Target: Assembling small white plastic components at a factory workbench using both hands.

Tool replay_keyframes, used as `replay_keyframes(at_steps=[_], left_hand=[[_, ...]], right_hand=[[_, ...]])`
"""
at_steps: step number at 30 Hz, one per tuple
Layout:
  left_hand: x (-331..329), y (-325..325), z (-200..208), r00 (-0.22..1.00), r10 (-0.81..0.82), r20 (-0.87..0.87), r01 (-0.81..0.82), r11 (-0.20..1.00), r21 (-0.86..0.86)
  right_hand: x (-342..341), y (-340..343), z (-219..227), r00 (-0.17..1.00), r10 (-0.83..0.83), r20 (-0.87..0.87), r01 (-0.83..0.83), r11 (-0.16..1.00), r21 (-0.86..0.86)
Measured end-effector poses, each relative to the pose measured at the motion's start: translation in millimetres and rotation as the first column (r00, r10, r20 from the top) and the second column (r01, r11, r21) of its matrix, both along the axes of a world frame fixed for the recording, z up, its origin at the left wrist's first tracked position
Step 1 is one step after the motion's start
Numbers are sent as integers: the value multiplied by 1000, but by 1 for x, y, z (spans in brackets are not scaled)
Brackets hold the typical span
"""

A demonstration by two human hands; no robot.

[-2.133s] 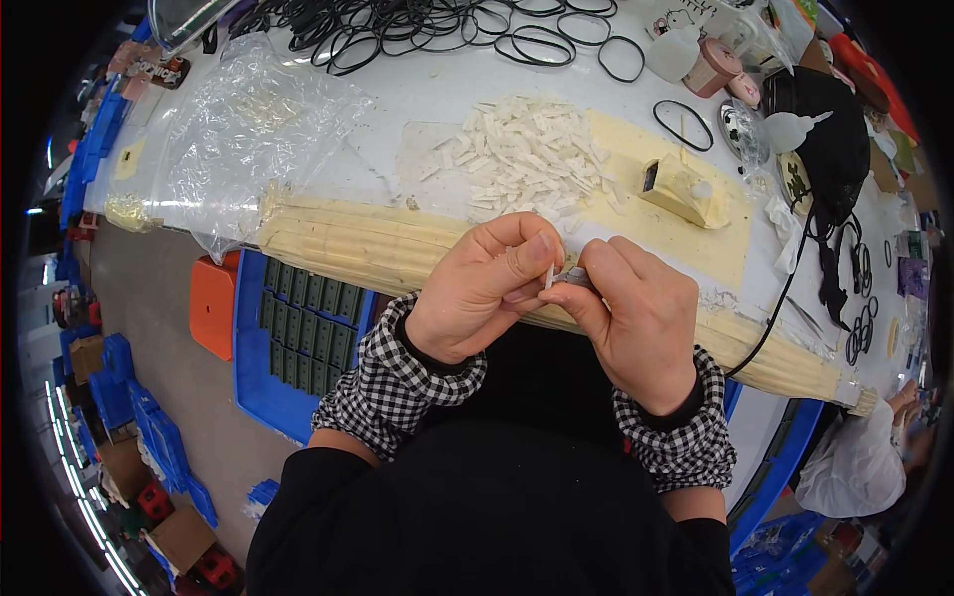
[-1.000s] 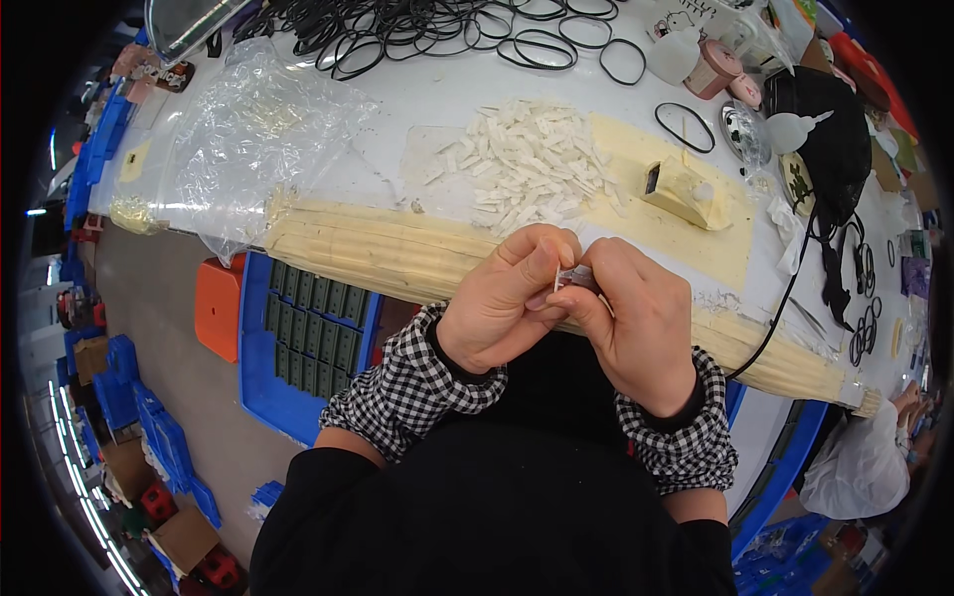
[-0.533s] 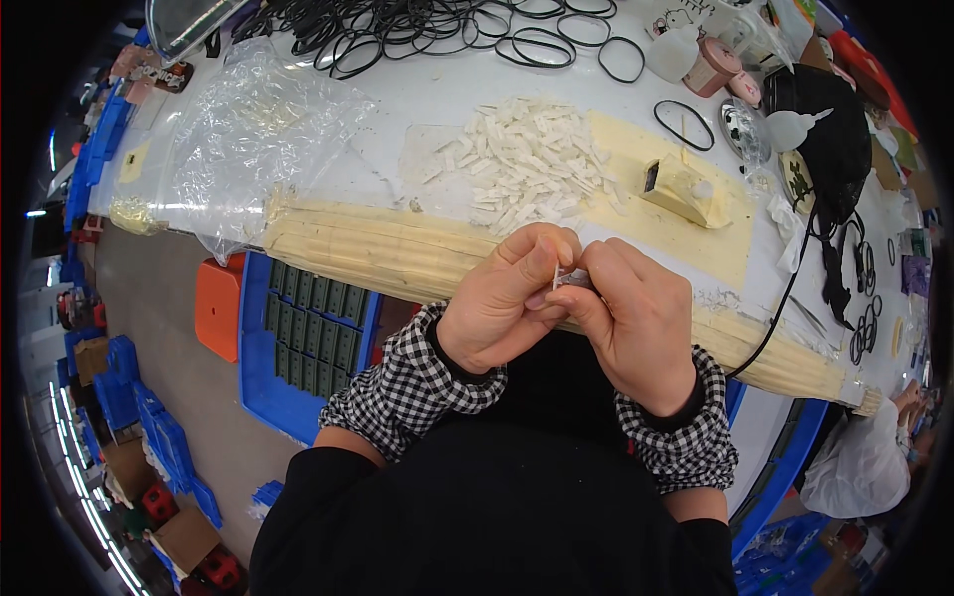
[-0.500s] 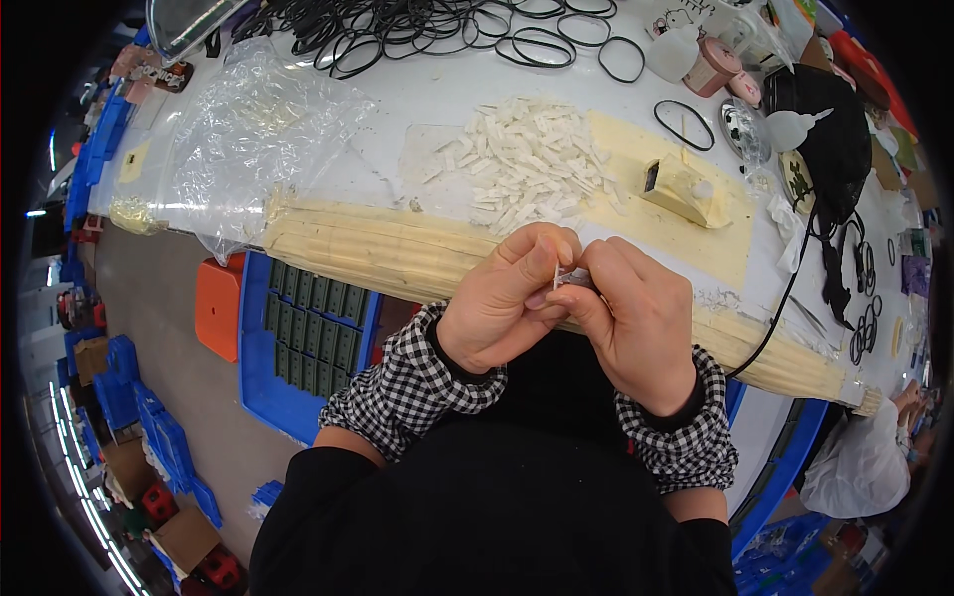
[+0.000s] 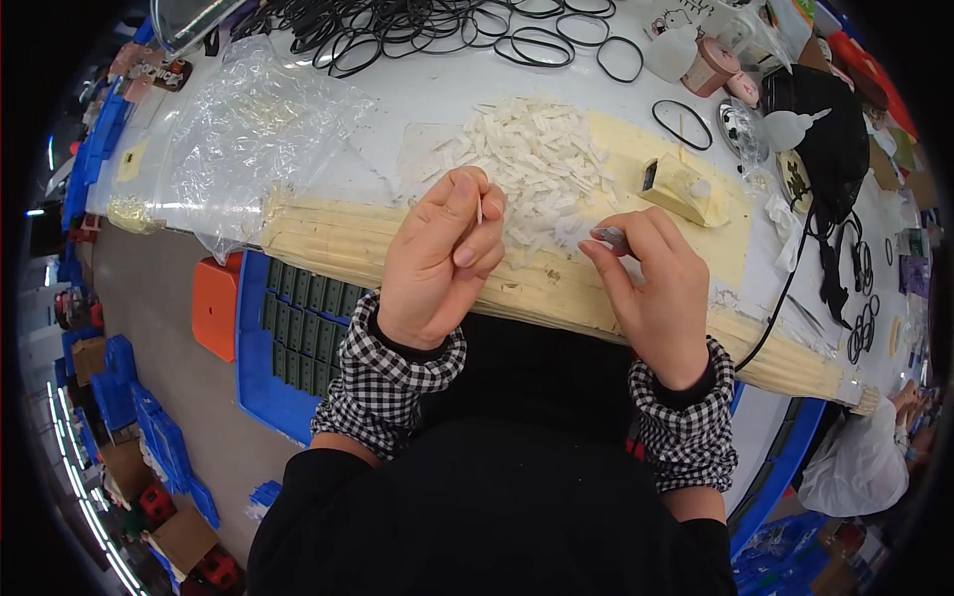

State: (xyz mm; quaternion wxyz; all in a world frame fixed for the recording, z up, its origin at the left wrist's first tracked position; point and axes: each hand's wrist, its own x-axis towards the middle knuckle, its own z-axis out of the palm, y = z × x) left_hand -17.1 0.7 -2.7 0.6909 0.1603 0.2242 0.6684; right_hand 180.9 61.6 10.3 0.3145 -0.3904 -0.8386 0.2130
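Note:
My left hand [image 5: 437, 263] is closed in a pinch above the table's near edge, with a thin white strip [image 5: 480, 211] between thumb and fingers. To its right, apart from it, my right hand [image 5: 651, 298] pinches a small dark-grey piece [image 5: 611, 239] whose kind I cannot make out. Just beyond both hands lies a loose pile of small white strips [image 5: 537, 149]. Right of the pile, a yellow-taped block [image 5: 686, 191] with a whitish lump on it rests on a yellow sheet [image 5: 616, 139].
Crumpled clear plastic [image 5: 263, 139] lies at the left, and black bands [image 5: 397, 30] heap at the back. A padded yellow edge [image 5: 348, 243] runs along the table front. A blue crate [image 5: 260, 382] of dark green parts and an orange stool [image 5: 216, 308] stand below. A black cable [image 5: 785, 313] hangs at right.
My hands were together over the table edge; now they are apart. The left has moved left and up with the white strip, the right slightly right with the grey piece.

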Motion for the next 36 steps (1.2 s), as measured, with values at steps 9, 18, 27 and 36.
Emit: replay_keyframes(at_steps=[9,18,27,36], left_hand=[[1,1,2,993,95,71,-89,993,-77],[17,-4,12,959,-1,-285,-48,986,-163],[33,-7,9,976,-168,-138,147,978,-148],[24,-8,12,951,-300,-71,292,951,-97]], right_hand=[[-24,-9,-5,979,163,118,-162,987,-22],[-19,-5,14,975,13,-223,-65,971,-230],[-18,-19,23,947,109,-302,-169,968,-183],[-7,-15,27,983,117,140,-125,991,50]])
